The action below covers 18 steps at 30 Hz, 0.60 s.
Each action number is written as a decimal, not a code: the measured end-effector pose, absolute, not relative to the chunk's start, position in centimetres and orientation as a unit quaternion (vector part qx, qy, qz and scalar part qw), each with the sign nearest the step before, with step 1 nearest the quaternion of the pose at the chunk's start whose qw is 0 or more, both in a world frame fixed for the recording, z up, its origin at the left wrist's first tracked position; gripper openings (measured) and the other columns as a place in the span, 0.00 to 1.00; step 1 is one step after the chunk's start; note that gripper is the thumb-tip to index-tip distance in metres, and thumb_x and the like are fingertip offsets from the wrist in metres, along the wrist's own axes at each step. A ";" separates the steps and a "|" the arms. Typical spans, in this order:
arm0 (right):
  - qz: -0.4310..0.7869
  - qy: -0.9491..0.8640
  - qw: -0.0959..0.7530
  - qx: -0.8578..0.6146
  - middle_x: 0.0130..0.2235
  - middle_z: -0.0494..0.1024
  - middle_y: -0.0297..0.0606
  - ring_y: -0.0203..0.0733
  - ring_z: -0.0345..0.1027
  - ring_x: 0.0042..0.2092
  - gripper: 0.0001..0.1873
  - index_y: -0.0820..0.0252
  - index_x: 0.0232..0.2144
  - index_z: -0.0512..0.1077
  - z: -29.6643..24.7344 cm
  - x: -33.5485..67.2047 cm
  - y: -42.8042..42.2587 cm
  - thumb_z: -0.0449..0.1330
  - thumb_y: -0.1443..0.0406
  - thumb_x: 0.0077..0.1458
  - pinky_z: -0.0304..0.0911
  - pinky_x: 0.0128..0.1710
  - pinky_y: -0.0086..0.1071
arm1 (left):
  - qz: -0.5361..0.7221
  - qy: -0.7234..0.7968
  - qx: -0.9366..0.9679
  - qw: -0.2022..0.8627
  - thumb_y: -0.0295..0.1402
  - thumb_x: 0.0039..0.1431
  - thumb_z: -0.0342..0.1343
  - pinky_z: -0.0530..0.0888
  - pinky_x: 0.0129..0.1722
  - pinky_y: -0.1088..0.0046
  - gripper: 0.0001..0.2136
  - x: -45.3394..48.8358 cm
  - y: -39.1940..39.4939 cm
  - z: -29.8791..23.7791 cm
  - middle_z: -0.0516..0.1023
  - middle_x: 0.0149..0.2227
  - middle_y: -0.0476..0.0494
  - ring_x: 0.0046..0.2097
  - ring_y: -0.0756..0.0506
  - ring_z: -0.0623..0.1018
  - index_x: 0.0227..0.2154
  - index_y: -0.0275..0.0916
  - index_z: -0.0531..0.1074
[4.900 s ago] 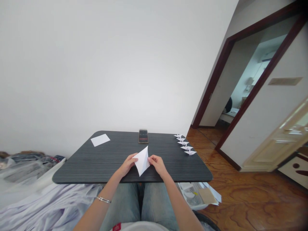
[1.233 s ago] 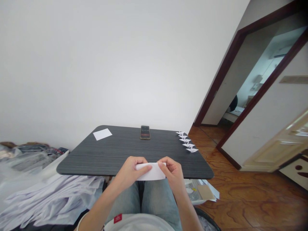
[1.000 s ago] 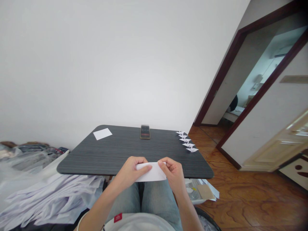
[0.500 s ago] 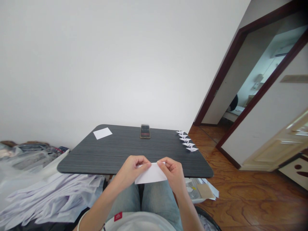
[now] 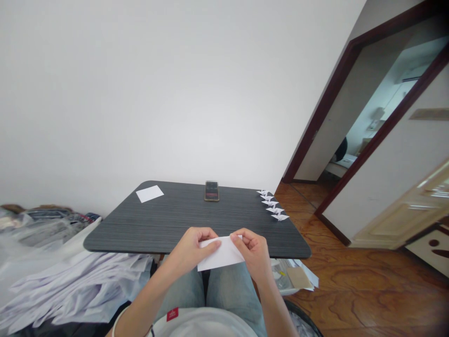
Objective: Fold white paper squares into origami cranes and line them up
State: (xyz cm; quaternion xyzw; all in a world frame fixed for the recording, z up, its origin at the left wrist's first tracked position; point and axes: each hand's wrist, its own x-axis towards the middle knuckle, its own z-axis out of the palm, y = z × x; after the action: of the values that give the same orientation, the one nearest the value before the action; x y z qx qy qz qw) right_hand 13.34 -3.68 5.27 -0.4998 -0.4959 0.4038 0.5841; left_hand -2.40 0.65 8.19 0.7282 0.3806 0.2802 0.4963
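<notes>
Between my hands, just past the table's near edge and above my lap, is a white rectangular sheet of paper [image 5: 222, 255], apparently folded. My left hand [image 5: 194, 248] pinches its upper left part, thumb on the near face. At the upper right corner my right hand [image 5: 252, 248] grips it the same way. The fingers behind the paper are hidden. Several white folded paper cranes [image 5: 274, 210] stand in a row along the table's right edge. A flat white sheet [image 5: 149, 194] lies at the table's far left corner.
The dark wood-grain table [image 5: 168, 222] stands against a white wall. A phone-like device [image 5: 212, 191] sits upright at its back middle. White fabric [image 5: 80, 285] is heaped at the left, a bin of papers [image 5: 291, 276] is below right, and a doorway [image 5: 365, 93] opens at the right.
The thumbs have come slightly further apart along the paper's top edge. More of the sheet shows between them. Both hands stay in nearly the same place.
</notes>
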 end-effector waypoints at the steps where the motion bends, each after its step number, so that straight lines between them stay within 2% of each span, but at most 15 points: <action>1: 0.405 -0.496 0.584 -0.499 0.15 0.62 0.27 0.28 0.49 0.16 0.15 0.63 0.21 0.68 5.3 13.3 -3.7 0.58 0.56 0.46 0.43 0.16 0.24 | 0.278 0.382 0.726 0.500 0.42 0.47 0.53 0.58 0.21 0.79 0.15 -2.4 0.7 8.1 0.69 0.21 0.48 0.23 0.52 0.64 0.22 0.32 0.70; 10: 0.413 -0.497 0.579 -0.497 0.14 0.62 0.27 0.28 0.49 0.16 0.15 0.63 0.21 0.67 5.2 13.4 -3.7 0.58 0.56 0.47 0.43 0.16 0.24 | 0.269 0.365 0.715 0.532 0.43 0.49 0.50 0.55 0.20 0.80 0.16 -2.4 0.7 7.7 0.65 0.19 0.52 0.21 0.53 0.61 0.21 0.33 0.68; 15: 0.366 -0.524 0.557 -0.530 0.14 0.62 0.27 0.28 0.49 0.16 0.14 0.63 0.21 0.68 5.1 13.3 -3.6 0.58 0.57 0.48 0.43 0.15 0.23 | 0.275 0.360 0.742 0.494 0.42 0.50 0.51 0.57 0.21 0.80 0.15 -2.3 0.9 7.6 0.66 0.20 0.51 0.23 0.53 0.63 0.21 0.33 0.68; 18: 0.358 -0.523 0.566 -0.526 0.14 0.65 0.28 0.29 0.53 0.16 0.14 0.63 0.23 0.68 5.1 13.4 -3.5 0.57 0.56 0.48 0.47 0.15 0.23 | 0.300 0.358 0.745 0.476 0.41 0.50 0.51 0.58 0.21 0.80 0.15 -2.3 1.2 7.4 0.66 0.20 0.50 0.24 0.52 0.63 0.19 0.33 0.67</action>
State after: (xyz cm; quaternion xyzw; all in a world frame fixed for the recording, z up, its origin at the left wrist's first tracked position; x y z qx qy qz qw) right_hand 13.42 -3.51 5.08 -0.5263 -0.5234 0.3582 0.5663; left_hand -2.32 1.20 7.38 0.7448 0.3581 0.3002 0.4763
